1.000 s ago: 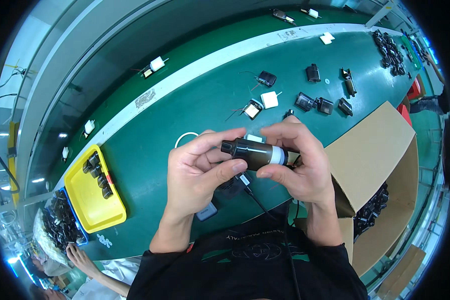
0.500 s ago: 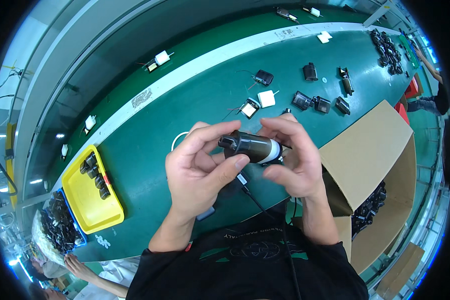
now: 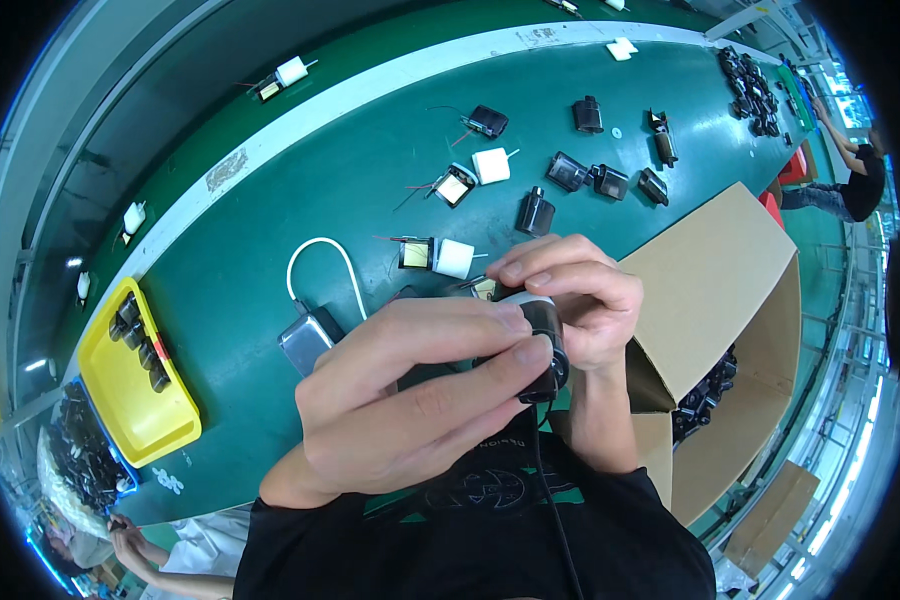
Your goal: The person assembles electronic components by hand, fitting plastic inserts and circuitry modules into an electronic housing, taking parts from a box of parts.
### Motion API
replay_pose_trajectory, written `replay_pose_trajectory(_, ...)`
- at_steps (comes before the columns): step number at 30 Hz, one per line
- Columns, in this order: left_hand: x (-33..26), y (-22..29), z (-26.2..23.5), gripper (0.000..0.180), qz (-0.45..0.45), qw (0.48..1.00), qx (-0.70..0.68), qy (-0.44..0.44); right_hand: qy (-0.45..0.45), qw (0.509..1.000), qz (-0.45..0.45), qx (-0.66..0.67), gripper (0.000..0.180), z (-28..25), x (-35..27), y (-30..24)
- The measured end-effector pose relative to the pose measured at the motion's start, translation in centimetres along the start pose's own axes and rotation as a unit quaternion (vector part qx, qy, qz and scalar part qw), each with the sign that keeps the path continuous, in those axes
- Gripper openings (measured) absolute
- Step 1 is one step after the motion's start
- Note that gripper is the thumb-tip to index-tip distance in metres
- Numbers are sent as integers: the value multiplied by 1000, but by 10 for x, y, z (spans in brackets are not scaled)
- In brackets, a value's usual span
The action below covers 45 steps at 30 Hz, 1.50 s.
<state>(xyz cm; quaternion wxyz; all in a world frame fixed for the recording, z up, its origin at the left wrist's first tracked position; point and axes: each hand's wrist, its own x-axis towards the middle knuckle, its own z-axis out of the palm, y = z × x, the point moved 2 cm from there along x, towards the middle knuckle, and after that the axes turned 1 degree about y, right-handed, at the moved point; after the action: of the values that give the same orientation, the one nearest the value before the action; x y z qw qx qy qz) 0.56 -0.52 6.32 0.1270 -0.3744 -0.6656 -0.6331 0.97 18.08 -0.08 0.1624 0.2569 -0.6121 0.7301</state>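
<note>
In front of my chest I hold a small device with a dark, see-through plastic housing [image 3: 543, 372]. It is tilted, with its dark end toward me. My left hand [image 3: 410, 385] pinches the housing between the fingertips and covers part of it. Behind it, my right hand [image 3: 585, 305] has its fingers curled round the pale-rimmed far end. What lies inside the right fingers is partly hidden. Just beyond the hands lies a white block [image 3: 455, 258] beside a wired part [image 3: 416, 254]. A dark empty-looking housing [image 3: 536, 212] stands farther off.
A silver box-shaped device [image 3: 308, 342] with a white cable lies left of my hands. At far left is a yellow tray [image 3: 178, 415] with dark parts. An open cardboard box [image 3: 715, 300] stands at right. More dark housings [image 3: 568, 172] lie on the green table. Another person's hand [image 3: 128, 540] shows lower left.
The device has turned from lying sideways to tilted, dark end toward me. My left hand has shifted its grip over the housing; my right hand has closed in. The view has shifted.
</note>
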Motion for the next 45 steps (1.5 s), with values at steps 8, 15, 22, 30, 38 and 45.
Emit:
replay_pose_trajectory(8, -2, 8, 0, 42, 4, 1000, -1, 3, 37, 990, -82, -107, 24, 5, -5, -7)
replay_pose_trajectory(15, -4, 5, 3, 44, 12, 999, -7, 33, 41, 985, -93, -138, 24, 6, -4, -12)
replay_pose_trajectory(22, -1, 10, -11, 35, 4, 997, -28, -72, 31, 993, -76, -83, 27, 9, -7, -21)
replay_pose_trajectory(30, -4, 19, -10, 33, 33, 999, -28, -13, 23, 995, -82, -42, 30, 18, -10, -28)
replay_pose_trajectory(38, -8, 11, -11, 37, 5, 998, -49, -30, 26, 999, -32, -12, 36, 23, -11, -38)
replay_pose_trajectory(45, -23, -20, -14, 44, -222, 934, -249, 127, 175, 965, 165, 104, 37, 41, -2, -42)
